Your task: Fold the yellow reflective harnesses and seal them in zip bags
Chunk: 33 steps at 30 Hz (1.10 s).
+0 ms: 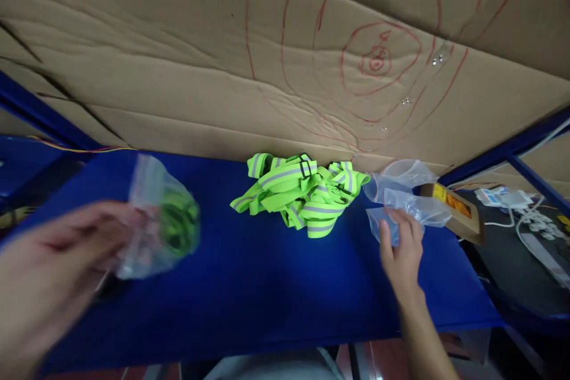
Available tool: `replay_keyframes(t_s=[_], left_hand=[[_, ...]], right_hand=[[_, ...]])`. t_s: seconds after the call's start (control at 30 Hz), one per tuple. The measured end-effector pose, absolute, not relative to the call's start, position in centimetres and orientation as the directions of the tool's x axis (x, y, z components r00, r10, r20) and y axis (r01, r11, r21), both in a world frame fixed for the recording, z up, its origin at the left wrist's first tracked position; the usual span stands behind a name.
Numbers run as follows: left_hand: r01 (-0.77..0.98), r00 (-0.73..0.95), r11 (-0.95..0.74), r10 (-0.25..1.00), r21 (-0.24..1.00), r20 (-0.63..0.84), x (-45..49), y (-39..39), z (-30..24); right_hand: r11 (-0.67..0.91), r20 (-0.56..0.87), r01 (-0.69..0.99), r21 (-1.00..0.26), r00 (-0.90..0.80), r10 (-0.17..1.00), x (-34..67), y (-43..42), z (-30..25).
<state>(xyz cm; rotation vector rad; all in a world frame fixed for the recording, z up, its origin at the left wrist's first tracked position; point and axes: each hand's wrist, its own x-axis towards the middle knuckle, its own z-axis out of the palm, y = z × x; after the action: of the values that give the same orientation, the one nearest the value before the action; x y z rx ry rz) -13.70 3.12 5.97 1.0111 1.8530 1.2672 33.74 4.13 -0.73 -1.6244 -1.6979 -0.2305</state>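
The left hand (95, 234) pinches a clear bag (146, 181) between thumb and fingers; a rolled green strap (180, 222) sits inside the bag, just beyond the fingertips. Both are smeared by motion, so the exact grip is hard to read. The right hand (404, 258) is at the near edge of some loose clear bags (414, 172), its fingers bent and its thumb close to the forefinger; whether it pinches plastic or only touches it, I cannot tell. Between the two hands, a little farther out, a tangled heap of green straps (307, 196) with grey stripes and black buckles lies on the blue table (267, 291). Beyond the right hand, to its right, a brown box (461, 217) with a yellow label lies beside the loose bags.
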Motion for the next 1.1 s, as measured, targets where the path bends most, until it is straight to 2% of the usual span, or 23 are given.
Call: replay_keyframes(t_s=[0.03, 0.1, 0.17, 0.23, 0.3, 0.43, 0.57, 0.67, 0.73, 0.83, 0.93, 1.1], left_hand=[[0.147, -0.432, 0.238, 0.889, 0.96, -0.154, -11.8, 1.6, 4.9], [0.138, -0.239, 0.275, 0.942, 0.952, -0.238, -6.8, -1.2, 3.0], [0.117, -0.072, 0.226, 0.973, 0.967, -0.219, -1.5, -3.2, 1.3], [0.141, 0.048, 0.13, 0.989, 0.981, -0.138, 2.8, -4.4, 0.2], [0.15, 0.122, 0.116, 0.983, 0.982, -0.135, 5.2, -4.5, -0.3], [0.203, 0.304, 0.128, 0.934, 0.971, -0.186, 5.6, -3.5, -0.2], [0.307, 0.411, 0.063, 0.891, 0.95, -0.192, 5.7, -3.4, -0.7], [0.403, 0.395, -0.031, 0.907, 0.915, -0.144, 6.4, -3.8, -1.4], [0.399, 0.366, -0.04, 0.923, 0.916, -0.12, 6.5, -4.1, -1.6], [0.311, 0.314, 0.021, 0.941, 0.95, -0.124, 5.7, -4.4, -1.7], [0.228, 0.259, 0.119, 0.949, 0.966, -0.178, 4.6, -4.4, -1.7], [0.236, 0.225, 0.163, 0.95, 0.958, -0.217, 3.9, -4.2, -1.9]], right_hand=[[0.254, 0.578, 0.827, -0.501, 0.102, 0.809, 31.1, 2.7, -0.2], [0.287, 0.352, 0.608, -0.74, -0.013, 0.936, 26.0, 0.0, 0.1], [0.232, 0.183, 0.444, -0.865, -0.152, 0.971, 22.0, -1.9, -0.2], [0.167, 0.096, 0.376, -0.911, -0.202, 0.975, 20.2, -2.6, -0.7], [0.081, 0.015, 0.327, -0.942, -0.2, 0.98, 20.6, -2.6, -1.2], [-0.168, -0.196, 0.129, -0.977, -0.25, 0.948, 24.0, -2.1, -1.4], [-0.266, -0.273, 0.064, -0.962, -0.255, 0.928, 24.9, -2.4, -1.9], [-0.307, -0.303, 0.007, -0.952, -0.179, 0.936, 23.8, -2.6, -3.2], [-0.35, -0.341, -0.045, -0.936, -0.135, 0.93, 23.0, -2.7, -4.1], [-0.436, -0.407, -0.095, -0.895, -0.224, 0.885, 22.4, -2.7, -4.4], [-0.442, -0.403, -0.066, -0.895, -0.306, 0.862, 22.0, -2.3, -3.9], [-0.373, -0.366, 0.041, -0.927, -0.314, 0.876, 21.5, -1.9, -3.3]])
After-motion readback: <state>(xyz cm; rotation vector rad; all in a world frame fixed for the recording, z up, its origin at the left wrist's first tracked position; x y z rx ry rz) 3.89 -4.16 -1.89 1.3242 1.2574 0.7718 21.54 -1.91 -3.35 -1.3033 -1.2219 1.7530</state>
